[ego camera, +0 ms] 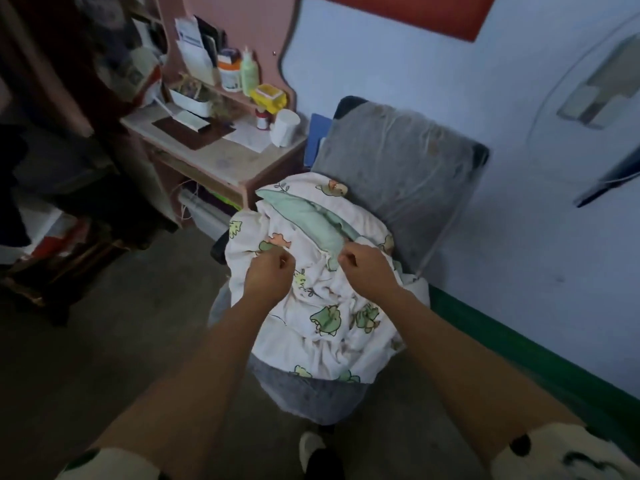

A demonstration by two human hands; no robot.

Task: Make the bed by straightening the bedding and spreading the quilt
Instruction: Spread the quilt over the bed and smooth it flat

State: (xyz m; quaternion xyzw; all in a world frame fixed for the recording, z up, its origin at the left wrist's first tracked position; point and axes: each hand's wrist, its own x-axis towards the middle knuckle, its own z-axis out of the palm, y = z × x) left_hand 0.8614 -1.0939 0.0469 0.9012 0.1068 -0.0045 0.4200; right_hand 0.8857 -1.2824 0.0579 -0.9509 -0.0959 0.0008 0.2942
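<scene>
A crumpled white quilt [332, 327] printed with green and orange cartoon animals, with a pale green inner side showing, lies heaped on a grey padded chair [398, 161]. My left hand [268, 275] grips a fold of the quilt at its left side, fingers curled. About a hand's width to the right, my right hand [367, 265] pinches another fold near the green lining. Both arms reach forward over the heap. The chair seat is hidden under the quilt. No bed is in view.
A pink desk [221, 161] with bottles, jars, papers and a white roll stands left of the chair. Dark clutter [52, 188] fills the far left. A blue wall [519, 237] with a green base strip runs along the right. My foot [315, 452] stands on bare grey floor [121, 341].
</scene>
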